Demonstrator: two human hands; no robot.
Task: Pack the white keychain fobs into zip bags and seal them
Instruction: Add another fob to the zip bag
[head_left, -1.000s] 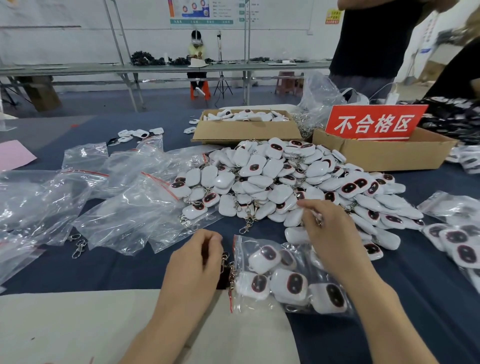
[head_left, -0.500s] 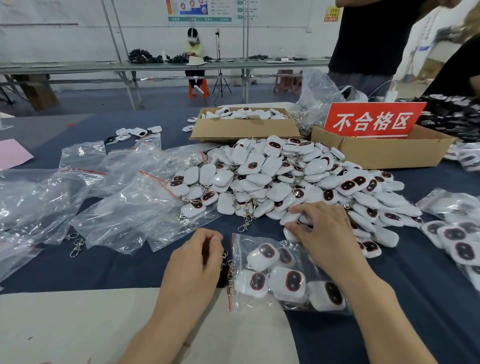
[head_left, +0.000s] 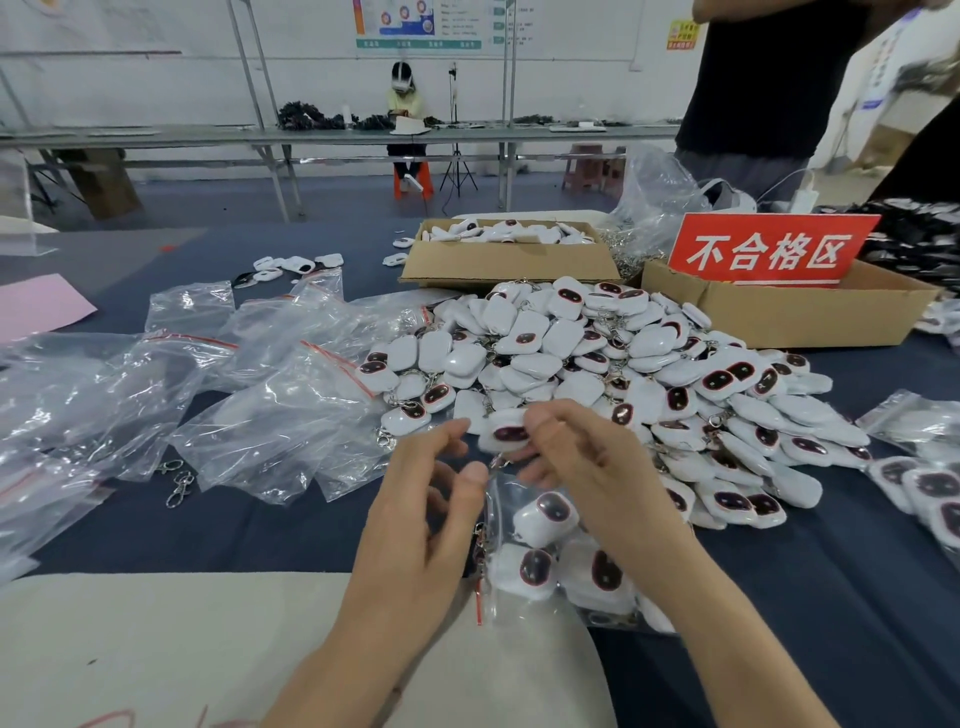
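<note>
A big heap of white keychain fobs with dark red oval faces lies mid-table. My right hand pinches one white fob just above the mouth of a clear zip bag. That bag lies on the table in front of me and holds several fobs. My left hand hovers at the bag's left edge with fingers loosely spread. Its thumb tip is at the bag's mouth.
Empty zip bags with red strips lie spread on the left, with loose metal clips beside them. Two cardboard boxes stand behind the heap, one carrying a red sign. Filled bags lie right. A person stands at the far side.
My right hand left the heap with one fob and moved left and toward me, to the bag's mouth. My left hand lifted and spread its fingers.
</note>
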